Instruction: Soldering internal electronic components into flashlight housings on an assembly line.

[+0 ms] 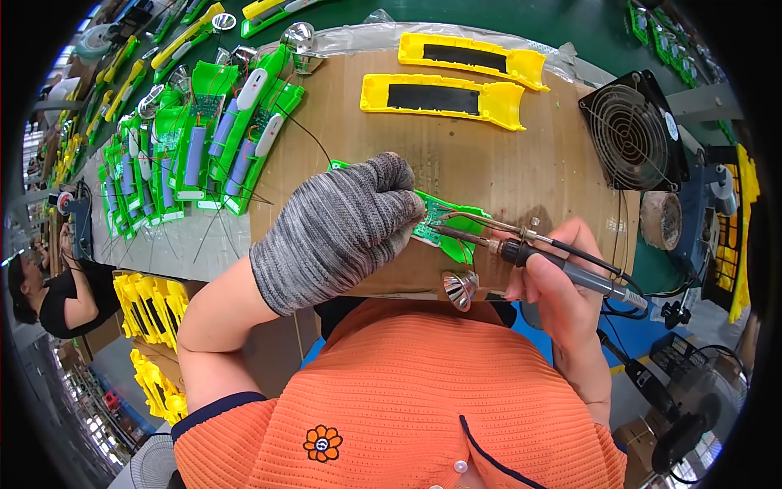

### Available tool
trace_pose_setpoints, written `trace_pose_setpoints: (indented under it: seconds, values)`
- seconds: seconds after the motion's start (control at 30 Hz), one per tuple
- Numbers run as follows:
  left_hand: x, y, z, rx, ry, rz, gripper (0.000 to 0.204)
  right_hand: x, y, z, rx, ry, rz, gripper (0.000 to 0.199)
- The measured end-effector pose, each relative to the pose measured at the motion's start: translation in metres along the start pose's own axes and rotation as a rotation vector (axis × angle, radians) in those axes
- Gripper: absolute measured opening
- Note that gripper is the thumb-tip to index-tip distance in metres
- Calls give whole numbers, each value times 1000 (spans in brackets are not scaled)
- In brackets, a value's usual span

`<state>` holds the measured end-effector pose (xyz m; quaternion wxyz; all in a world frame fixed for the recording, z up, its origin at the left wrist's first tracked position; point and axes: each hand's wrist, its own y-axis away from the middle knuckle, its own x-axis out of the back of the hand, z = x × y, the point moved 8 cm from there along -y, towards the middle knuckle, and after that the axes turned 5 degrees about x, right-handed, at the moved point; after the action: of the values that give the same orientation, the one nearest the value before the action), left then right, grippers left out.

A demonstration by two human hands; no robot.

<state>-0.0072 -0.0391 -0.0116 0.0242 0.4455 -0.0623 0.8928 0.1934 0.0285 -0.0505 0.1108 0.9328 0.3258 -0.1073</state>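
Right hand (562,293): grip clamping soldering iron (521,248), tip touching green circuit board (440,220). Left hand (342,228), gloved, closing over green housing (464,232) on cardboard tabletop (489,163). Joint seemingly underway; wired green units (204,147) lying left, yellow shells (444,98) waiting.

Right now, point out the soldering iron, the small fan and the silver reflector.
soldering iron (562,265), head view, on its dark handle.
small fan (631,130), head view, on its wire grille.
silver reflector (460,288), head view, on its cone.
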Motion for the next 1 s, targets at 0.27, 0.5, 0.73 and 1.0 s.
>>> trace_pose_setpoints:
  seconds: [0.27, 0.5, 0.73, 1.0]
  values:
    - [-2, -3, -3, 24, 4, -37, 10, -1, -2, 0, -37, 17, 30, 17]
    - [-3, -5, -5, 85, 9, -140, 15, -1, -3, -1, -21, 38, 8, 17]
    - [-2, -6, -5, 90, 0, -149, 15, 7, -1, -4, 12, -45, 82, 16]
    - [0, -6, -2, 51, -32, -122, 11, 36, 3, -13, 171, -137, 224, 16]
